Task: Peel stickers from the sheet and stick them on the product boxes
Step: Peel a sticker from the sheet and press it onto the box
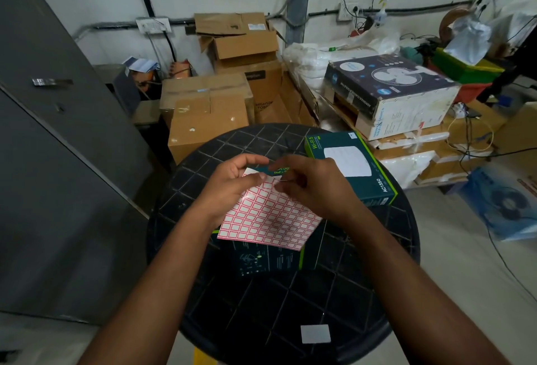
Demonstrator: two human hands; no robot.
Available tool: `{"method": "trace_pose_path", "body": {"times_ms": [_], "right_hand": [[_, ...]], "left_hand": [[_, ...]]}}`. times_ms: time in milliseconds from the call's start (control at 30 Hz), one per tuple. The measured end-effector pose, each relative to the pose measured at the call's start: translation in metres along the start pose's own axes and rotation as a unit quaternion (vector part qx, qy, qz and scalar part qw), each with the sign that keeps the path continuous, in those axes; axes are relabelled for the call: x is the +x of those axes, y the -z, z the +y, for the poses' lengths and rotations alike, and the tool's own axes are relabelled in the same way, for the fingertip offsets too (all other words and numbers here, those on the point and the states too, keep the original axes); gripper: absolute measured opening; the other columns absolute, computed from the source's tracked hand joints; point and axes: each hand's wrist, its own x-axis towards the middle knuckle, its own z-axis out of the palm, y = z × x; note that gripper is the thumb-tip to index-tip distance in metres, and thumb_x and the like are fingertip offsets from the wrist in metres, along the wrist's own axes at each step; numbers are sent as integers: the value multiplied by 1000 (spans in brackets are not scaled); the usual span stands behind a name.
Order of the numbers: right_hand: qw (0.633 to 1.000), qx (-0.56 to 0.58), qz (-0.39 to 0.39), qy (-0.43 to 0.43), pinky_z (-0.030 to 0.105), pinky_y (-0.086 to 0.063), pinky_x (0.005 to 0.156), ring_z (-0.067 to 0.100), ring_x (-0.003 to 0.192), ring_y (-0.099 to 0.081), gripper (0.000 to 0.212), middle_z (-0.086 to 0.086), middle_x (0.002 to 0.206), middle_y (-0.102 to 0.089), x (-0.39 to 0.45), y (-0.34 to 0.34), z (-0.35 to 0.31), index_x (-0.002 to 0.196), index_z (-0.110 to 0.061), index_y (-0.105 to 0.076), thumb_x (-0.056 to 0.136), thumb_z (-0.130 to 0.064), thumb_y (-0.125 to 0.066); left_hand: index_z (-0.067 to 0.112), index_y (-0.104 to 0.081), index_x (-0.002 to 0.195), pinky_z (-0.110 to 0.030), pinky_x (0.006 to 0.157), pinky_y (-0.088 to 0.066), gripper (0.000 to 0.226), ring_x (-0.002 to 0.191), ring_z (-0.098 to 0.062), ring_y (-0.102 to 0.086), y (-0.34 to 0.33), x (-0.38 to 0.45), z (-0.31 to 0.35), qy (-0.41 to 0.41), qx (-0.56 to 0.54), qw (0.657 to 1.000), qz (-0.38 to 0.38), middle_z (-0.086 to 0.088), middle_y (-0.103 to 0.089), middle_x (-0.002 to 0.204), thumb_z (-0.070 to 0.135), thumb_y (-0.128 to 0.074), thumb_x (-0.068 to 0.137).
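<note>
Brown cardboard boxes (209, 109) are piled behind a round black table (290, 292).
Over the middle of the table, the left hand (232, 184) pinches the top of a red-and-white sticker sheet (270, 219). The right hand (313, 187) pinches at the sheet's top edge. Under the sheet, a dark green product box (267, 260) lies on the table. Another green Wi-Fi box (351, 167) sits on the table's far right side.

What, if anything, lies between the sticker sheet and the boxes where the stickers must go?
Nothing visible does. Both hands, left hand and right hand, hold the sheet directly above the near box, and the far box lies uncovered on the table just beyond the right hand.
</note>
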Motion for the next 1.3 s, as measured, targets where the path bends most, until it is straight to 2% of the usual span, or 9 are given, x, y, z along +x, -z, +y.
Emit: {"method": "trace_pose_path", "body": {"times_ms": [100,267,467,667,933,1033,1133,1200,1300], "right_hand": [[999,-17,31,1,28,-57,77,12,90,-68,25,-5,105,-75,1,-2,-2,112,-26,-72,88,-19,-77],[980,-121,146,55,29,-38,68,15,90,-50,20,-6,98,-68,3,-18,1,98,-24,-78,79,-31,-82],[989,-74,130,-3,28,-46,70,14,93,-54,26,-5,100,-73,6,-33,-3,107,-22,-77,82,-29,-81],[991,-55,112,-49,15,-39,70,5,91,-49,20,-9,99,-72,16,-30,-7,103,-26,-78,84,-32,-80],[988,-42,139,-49,28,-48,68,9,81,-54,9,-7,86,-70,23,-27,-10,87,-21,-76,81,-19,-82],[985,-27,143,-88,25,-48,73,8,86,-55,23,-7,95,-66,24,-28,-7,96,-22,-72,78,-28,-85],[983,-96,132,-83,28,-43,81,11,101,-49,39,-8,106,-61,25,-25,-3,110,-28,-71,76,-43,-83],[984,-114,107,-81,38,-42,87,14,104,-50,34,-10,107,-66,27,-21,0,109,-31,-73,80,-47,-79],[993,-17,63,-94,48,-51,90,7,95,-64,16,-14,100,-74,27,-14,3,103,-31,-76,93,-40,-67]], "left_hand": [[16,-65,123,-38,74,-59,28,82,-28,-74,1,2,-1,0,-13,1000,7,-14,-77,96,5,-58,99],[18,-66,120,-38,72,-58,23,77,-26,-73,3,7,-5,-15,-15,998,54,-12,-76,89,9,-59,100],[18,-66,111,-40,74,-58,18,79,-26,-73,12,10,-9,-26,-26,997,71,-11,-76,90,7,-63,96],[17,-65,117,-38,72,-59,29,81,-24,-73,16,13,-10,-36,-46,997,42,-9,-76,90,-1,-59,96],[14,-63,118,-33,70,-59,29,83,-22,-74,14,20,-10,-64,-56,996,17,-7,-77,89,-4,-57,96],[12,-62,116,-30,68,-58,26,80,-19,-74,15,22,-9,-71,-65,995,13,-5,-77,88,-4,-56,96],[14,-61,113,-30,67,-58,25,80,-17,-73,15,23,-9,-65,-82,994,10,-4,-76,89,-5,-55,97],[15,-61,112,-31,68,-59,25,81,-17,-73,16,24,-10,-62,-85,994,15,-3,-76,89,-4,-54,97],[16,-62,112,-33,70,-58,25,83,-18,-73,17,26,-12,-56,-86,994,25,-3,-76,90,-3,-55,98]]}}
